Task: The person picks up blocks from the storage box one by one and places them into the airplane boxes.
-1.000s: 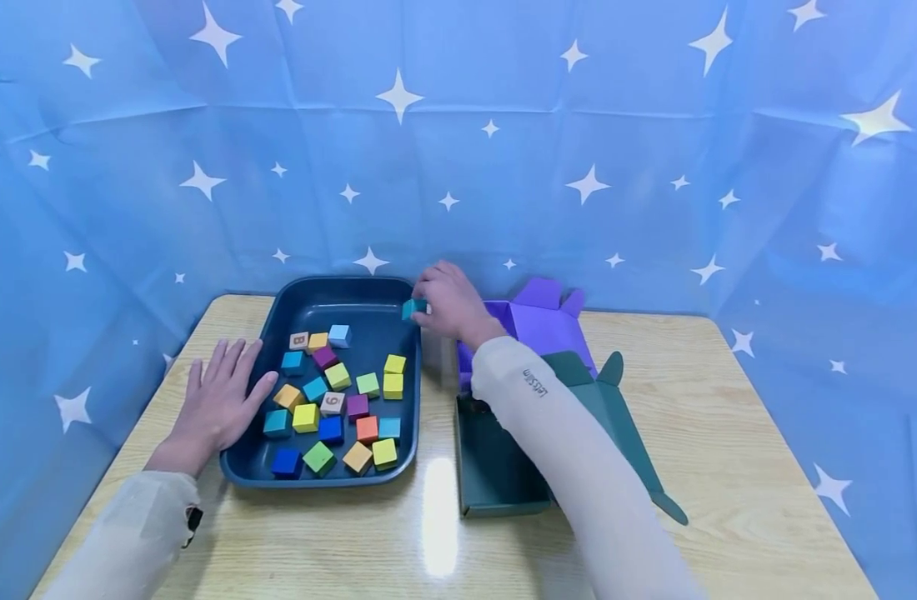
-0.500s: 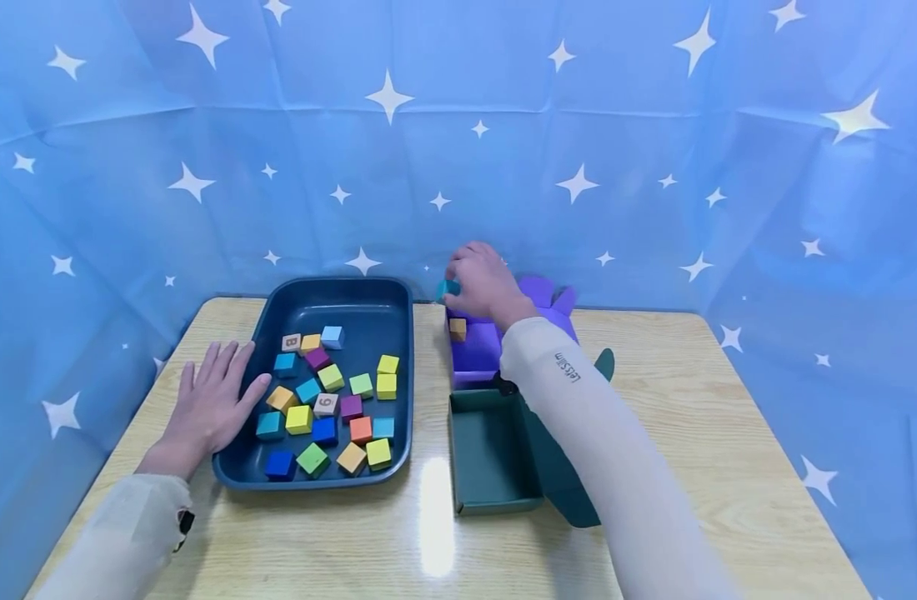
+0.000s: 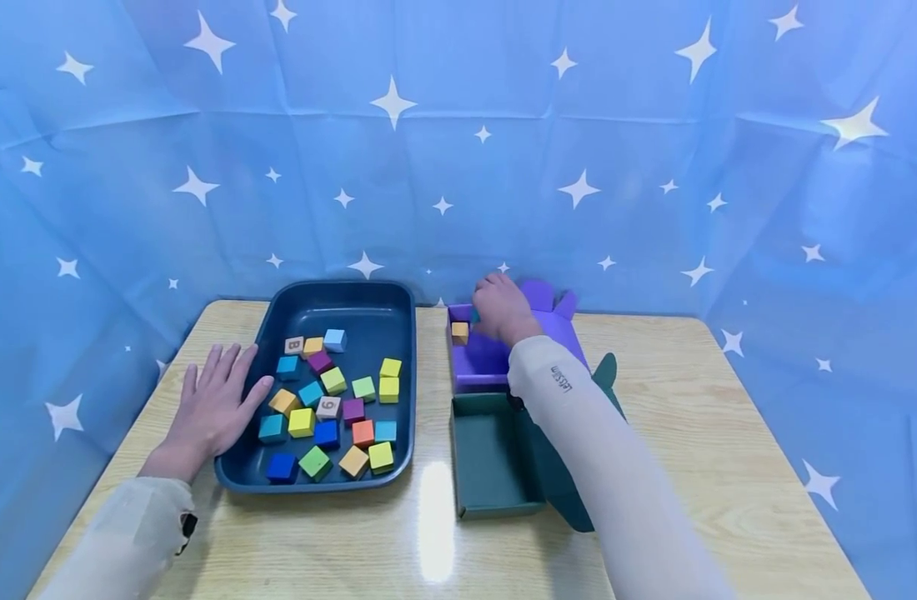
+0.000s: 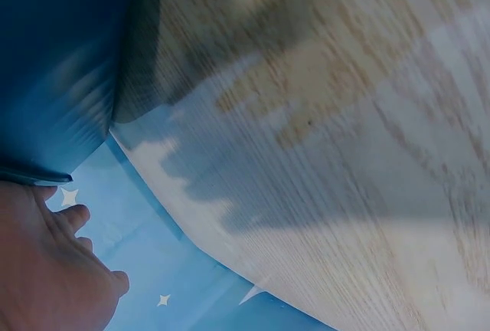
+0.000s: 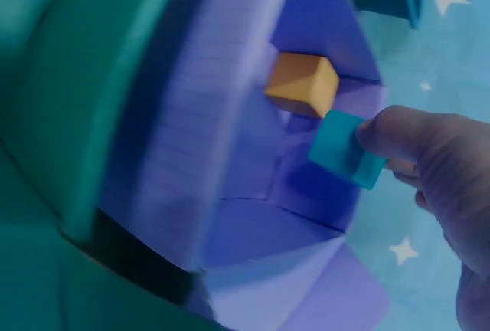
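Observation:
My right hand (image 3: 501, 308) pinches a teal cube (image 5: 346, 147) between thumb and fingers, inside the purple box (image 3: 479, 382) at the back. Beside it in the box sits an orange cube (image 5: 303, 84), near the far left corner in the head view. My left hand (image 3: 212, 410), fingers spread and straight, rests against the left rim of the dark blue tray (image 3: 338, 293). Several coloured cubes lie in that tray, among them a yellow cube (image 3: 302, 422), a green cube (image 3: 315, 463) and a wooden cube marked 9 (image 3: 328, 407).
A dark green box (image 3: 498, 467) with its lid folded out to the right stands in front of the purple box. Both boxes are right of the tray on a wooden table (image 3: 729, 450). A blue star-patterned cloth (image 3: 458, 150) hangs behind.
From the tray's back right corner, my right hand has carried the teal cube rightward and down into the purple box. The left hand has stayed at the tray.

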{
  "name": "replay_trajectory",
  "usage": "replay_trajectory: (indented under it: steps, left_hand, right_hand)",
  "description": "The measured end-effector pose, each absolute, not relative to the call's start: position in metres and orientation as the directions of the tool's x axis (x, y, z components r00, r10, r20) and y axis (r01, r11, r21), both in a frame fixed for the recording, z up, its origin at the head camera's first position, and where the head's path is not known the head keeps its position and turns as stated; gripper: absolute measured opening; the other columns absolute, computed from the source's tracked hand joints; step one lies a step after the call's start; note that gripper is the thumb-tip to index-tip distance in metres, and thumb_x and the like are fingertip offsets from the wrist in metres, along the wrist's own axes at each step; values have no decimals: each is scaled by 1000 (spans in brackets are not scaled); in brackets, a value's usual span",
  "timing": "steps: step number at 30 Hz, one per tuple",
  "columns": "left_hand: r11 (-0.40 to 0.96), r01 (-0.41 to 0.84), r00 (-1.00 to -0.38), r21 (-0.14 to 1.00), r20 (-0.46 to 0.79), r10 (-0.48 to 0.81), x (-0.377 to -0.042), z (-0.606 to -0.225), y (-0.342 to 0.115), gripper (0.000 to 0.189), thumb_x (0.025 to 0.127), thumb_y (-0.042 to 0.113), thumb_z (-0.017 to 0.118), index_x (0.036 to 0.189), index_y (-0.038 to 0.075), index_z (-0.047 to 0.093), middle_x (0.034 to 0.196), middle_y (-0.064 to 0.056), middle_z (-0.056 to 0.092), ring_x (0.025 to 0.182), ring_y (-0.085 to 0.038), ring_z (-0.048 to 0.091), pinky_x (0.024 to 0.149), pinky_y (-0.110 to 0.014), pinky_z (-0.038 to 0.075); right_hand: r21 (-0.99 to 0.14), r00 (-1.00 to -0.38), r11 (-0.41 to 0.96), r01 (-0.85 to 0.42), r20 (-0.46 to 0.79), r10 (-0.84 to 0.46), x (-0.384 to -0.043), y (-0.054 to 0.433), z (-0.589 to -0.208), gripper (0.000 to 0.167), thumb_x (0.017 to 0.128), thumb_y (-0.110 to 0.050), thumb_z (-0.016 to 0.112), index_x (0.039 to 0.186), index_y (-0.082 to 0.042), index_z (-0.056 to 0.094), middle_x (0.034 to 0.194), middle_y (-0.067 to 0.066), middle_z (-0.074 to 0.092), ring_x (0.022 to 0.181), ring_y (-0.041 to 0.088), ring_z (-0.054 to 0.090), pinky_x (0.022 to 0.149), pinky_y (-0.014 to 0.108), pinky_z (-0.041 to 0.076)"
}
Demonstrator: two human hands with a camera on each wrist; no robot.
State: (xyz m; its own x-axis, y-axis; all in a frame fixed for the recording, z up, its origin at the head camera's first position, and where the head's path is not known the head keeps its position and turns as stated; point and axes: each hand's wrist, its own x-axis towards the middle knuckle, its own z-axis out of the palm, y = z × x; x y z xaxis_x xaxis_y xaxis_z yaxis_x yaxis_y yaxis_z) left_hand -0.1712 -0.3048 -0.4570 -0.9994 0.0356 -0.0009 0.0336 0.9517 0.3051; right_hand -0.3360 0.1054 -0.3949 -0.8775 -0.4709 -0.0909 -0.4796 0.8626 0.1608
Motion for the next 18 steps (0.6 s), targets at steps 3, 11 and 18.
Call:
replay_trajectory:
  steps: [3,11,18]
  left_hand:
    - [952,26,-1000,306,-9,30,-171,-457,-305,77,100,58,28,157,10,10,159,-29,11,149,-47,-6,114,-72,-6]
    - [949,21,-1000,314,-3,23,-172,-458,-305,76,100,59,28,157,10,11,159,-29,11,149,-47,-6,114,-72,-5]
    - [946,23,-1000,323,-2,25,-171,-458,-306,75,101,58,28,157,11,12,160,-28,11,149,-47,-7,114,-72,-7]
  right_hand:
    - [190,-882,861,-472,-108,-460,-335,104,-403,34,86,-37,72,104,-9,72,134,8,59,134,30,43,122,43,22]
    - [206,-879,854,-477,-105,-465,-334,104,-421,33,87,-37,70,104,-9,72,137,7,57,134,28,44,124,40,19]
    - [211,-871,846,-490,-77,-485,-335,104,-431,31,89,-35,69,104,-8,72,131,8,58,129,29,46,120,42,26]
